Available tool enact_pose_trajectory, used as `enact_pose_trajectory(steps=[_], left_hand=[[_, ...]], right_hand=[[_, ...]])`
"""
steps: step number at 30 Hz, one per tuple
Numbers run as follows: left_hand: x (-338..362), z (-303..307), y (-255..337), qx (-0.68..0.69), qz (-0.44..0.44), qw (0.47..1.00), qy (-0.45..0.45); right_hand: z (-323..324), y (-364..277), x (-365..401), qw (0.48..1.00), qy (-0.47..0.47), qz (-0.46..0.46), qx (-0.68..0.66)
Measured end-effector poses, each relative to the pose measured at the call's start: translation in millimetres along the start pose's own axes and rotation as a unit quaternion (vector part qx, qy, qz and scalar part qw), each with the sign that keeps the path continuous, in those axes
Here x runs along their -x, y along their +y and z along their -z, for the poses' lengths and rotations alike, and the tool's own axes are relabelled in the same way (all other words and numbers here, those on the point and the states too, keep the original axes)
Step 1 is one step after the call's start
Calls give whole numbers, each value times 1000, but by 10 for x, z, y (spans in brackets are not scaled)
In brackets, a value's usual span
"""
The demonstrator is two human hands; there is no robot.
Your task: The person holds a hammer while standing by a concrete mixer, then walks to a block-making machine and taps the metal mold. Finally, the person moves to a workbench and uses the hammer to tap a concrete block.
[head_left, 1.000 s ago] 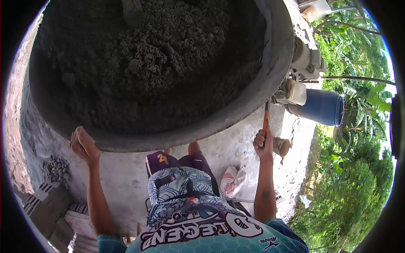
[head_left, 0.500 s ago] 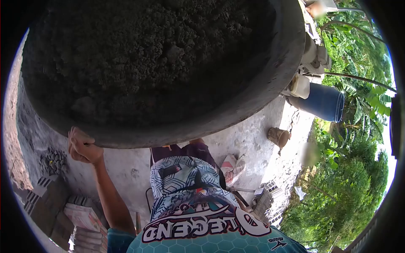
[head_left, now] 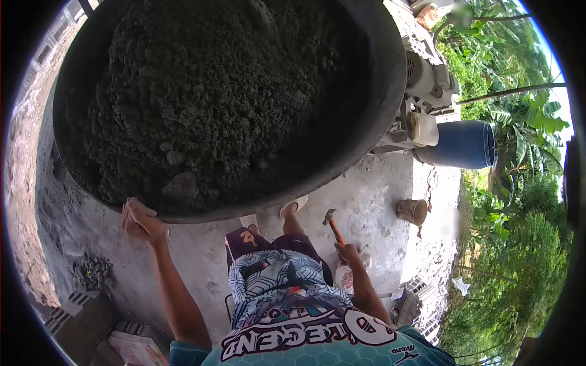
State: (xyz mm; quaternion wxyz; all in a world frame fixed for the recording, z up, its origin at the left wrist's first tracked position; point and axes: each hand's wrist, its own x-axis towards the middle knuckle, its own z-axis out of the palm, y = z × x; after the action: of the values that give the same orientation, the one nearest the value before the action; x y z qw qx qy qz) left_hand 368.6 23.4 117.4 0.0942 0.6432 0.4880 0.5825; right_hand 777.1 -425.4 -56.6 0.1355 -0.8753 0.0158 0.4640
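Observation:
A large round mixer drum [head_left: 386,91] fills the top of the view, its wide mouth facing me. Inside lies a heap of grey, crumbly mix [head_left: 207,104] with several larger lumps. My left hand [head_left: 141,221] is closed over the drum's lower-left rim. Down by my right hip, my right hand [head_left: 349,253] is wrapped round the orange handle of a claw hammer [head_left: 335,229]. The hammer's metal head points up toward the drum, apart from it.
A motor [head_left: 421,74] sits right of the drum, near a blue barrel [head_left: 461,144] and a small bucket [head_left: 412,211]. Gravel [head_left: 93,272] and hollow blocks [head_left: 82,317] lie at lower left, more blocks [head_left: 418,305] at lower right. My feet stand on the concrete floor [head_left: 195,262] below the rim.
The drum appears farther from me, with more of its contents showing. My right hand and the hammer have come into view; my left hand stays on the rim.

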Motion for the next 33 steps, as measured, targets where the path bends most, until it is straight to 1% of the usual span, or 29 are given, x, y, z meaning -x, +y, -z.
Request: enact_pose_trajectory(steps=[1, 3, 4, 6, 7, 8, 9, 10, 11, 13, 14, 16, 17, 18, 19, 20, 21, 22, 23, 25, 26, 27, 28, 29, 30, 31, 32, 33], left_hand=[[-15, 1, 63, -7, 9, 1000, -6], [-7, 9, 102, -9, 18, 1000, -7], [-3, 23, 135, -4, 2, 1000, -2], [-25, 26, 229, -40, 16, 999, -12], [-31, 27, 246, -36, -2, 999, -6], [-42, 41, 215, -37, 0, 999, -6], [-36, 42, 210, -39, 5, 999, -6], [-31, 46, 220, -36, -8, 999, -2], [-36, 59, 216, -33, 10, 999, -5], [-2, 69, 132, -31, 37, 999, -16], [11, 60, 104, -27, 25, 999, -17], [27, 62, 49, -47, 61, 997, -21], [29, 75, 71, -44, 51, 997, -22], [32, 80, 84, -44, 81, 995, -35], [21, 77, 114, -45, 111, 992, -47], [10, 70, 140, -44, 102, 993, -45], [11, 70, 172, -20, 128, 990, -56], [-27, 55, 254, 3, 156, 985, -69], [-57, 32, 354, -1, 150, 986, -68], [-69, -33, 625, 144, 178, 973, 6], [-49, -84, 782, 141, 172, 975, 19], [13, -144, 959, 114, 140, 984, 11], [87, -239, 1157, 87, 109, 990, 3], [155, -347, 1386, 83, 106, 991, 12], [223, -489, 1655, 66, 52, 996, -11], [304, -645, 1913, 49, -1, 998, -38], [395, -818, 2128, 46, -3, 998, -35], [487, -1011, 2367, 55, -54, 994, -78]], right_hand=[[105, -260, 75, 999, 18, 27, 5], [279, -496, 89, 991, 9, 51, -126], [370, -726, 358, 981, 13, 62, -184], [353, -699, 507, 960, 76, 163, -215], [277, -648, 615, 943, 131, 217, -217], [152, -573, 697, 919, 187, 269, -219], [82, -475, 744, 905, 197, 285, -245], [53, -405, 775, 892, 208, 297, -271], [58, -413, 844, 887, 206, 300, -283], [111, -364, 937, 910, 203, 225, -283], [134, -307, 867, 906, 203, 225, -295], [142, -212, 759, 905, 289, 266, -165], [166, -187, 772, 912, 264, 250, -190], [151, -159, 746, 910, 264, 251, -199], [125, -59, 680, 906, 290, 265, -157], [107, -10, 633, 900, 315, 279, -114], [106, 21, 569, 899, 312, 283, -120], [97, 47, 527, 908, 286, 269, -146], [92, 107, 499, 916, 257, 254, -172], [141, 164, 388, 923, 232, 246, -182], [212, 100, 317, 929, 212, 239, -188], [286, 56, 259, 927, 205, 252, -187], [370, 20, 218, 929, 184, 229, -226], [471, -44, 209, 929, 163, 202, -263], [603, -110, 173, 929, 158, 208, -262], [758, -173, 151, 929, 127, 173, -302], [903, -210, 78, 925, 97, 136, -341], [1055, -204, -71, 925, 94, 138, -342]])
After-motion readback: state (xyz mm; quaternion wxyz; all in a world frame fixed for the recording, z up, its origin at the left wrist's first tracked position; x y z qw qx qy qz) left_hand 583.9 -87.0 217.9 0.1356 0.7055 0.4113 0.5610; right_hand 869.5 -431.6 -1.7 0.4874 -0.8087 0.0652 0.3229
